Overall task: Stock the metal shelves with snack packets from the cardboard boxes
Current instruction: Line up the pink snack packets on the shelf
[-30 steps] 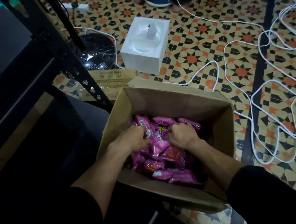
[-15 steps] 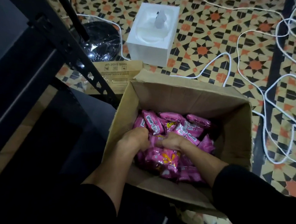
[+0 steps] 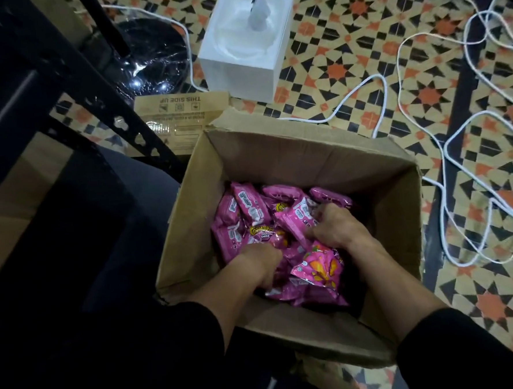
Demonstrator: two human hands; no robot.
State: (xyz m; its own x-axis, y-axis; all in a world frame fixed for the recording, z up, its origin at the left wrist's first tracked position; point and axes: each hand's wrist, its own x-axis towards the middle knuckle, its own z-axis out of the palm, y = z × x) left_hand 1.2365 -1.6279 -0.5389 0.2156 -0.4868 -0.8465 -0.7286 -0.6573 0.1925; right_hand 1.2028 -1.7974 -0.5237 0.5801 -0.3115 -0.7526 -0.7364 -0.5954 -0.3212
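Left hand (image 3: 261, 261): fingers dug down among pink foil snack packets (image 3: 250, 208), grip hidden, cannot tell. Right hand (image 3: 337, 228): fingers curled round some of same packets. Packets heaped inside open brown cardboard box (image 3: 307, 158) on patterned tile floor (image 3: 345, 38). Black metal shelf upright (image 3: 99, 92) at box's far-left corner. Beyond: white cube tissue box (image 3: 241, 66), loose white cables (image 3: 378, 96).

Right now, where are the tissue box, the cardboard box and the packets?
tissue box (image 3: 241, 72): head view, on its white front side.
cardboard box (image 3: 307, 158): head view, on the bare far inner wall.
packets (image 3: 250, 206): head view, on a pink packet at the heap's far left.
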